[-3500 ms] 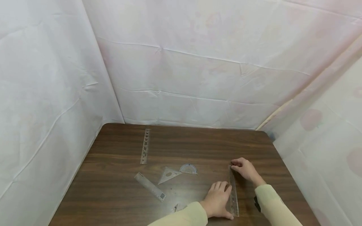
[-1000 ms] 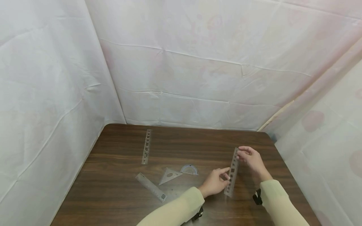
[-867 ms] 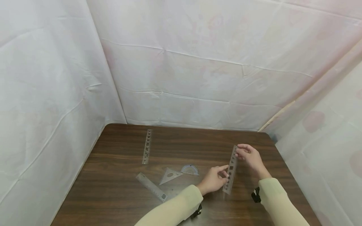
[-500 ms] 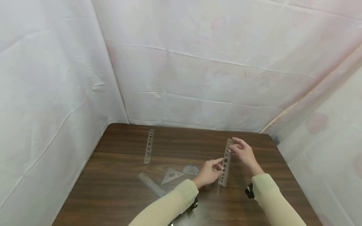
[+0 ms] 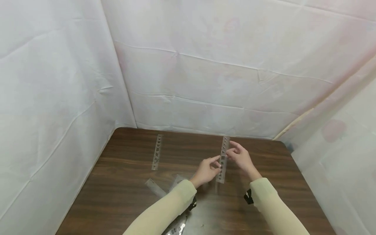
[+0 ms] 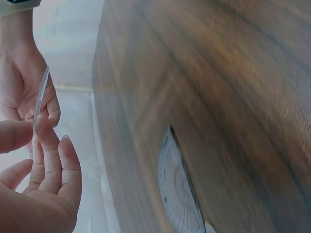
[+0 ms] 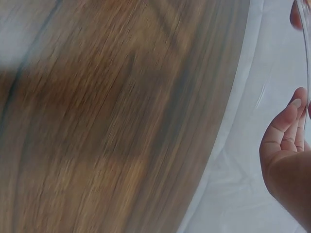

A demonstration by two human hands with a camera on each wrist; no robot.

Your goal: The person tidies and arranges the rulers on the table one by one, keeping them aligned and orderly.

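A held ruler (image 5: 223, 159) hangs right of a stencil ruler (image 5: 157, 152).

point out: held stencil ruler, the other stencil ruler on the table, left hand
held stencil ruler (image 5: 222, 160): head view, mid-length of the strip.
stencil ruler on the table (image 5: 157, 152): head view, its middle.
left hand (image 5: 205, 169): head view, back of the hand.

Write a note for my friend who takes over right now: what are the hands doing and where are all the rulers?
Left hand: pinches the stencil ruler near its lower half.
Right hand: pinches its upper half.
Held ruler: lifted off the table, roughly upright.
Second stencil ruler: flat, far left.
Plain ruler: flat by the left sleeve.
Protractor: flat, under the left arm.
Done: ruler picked up.
Left: setting it down somewhere.
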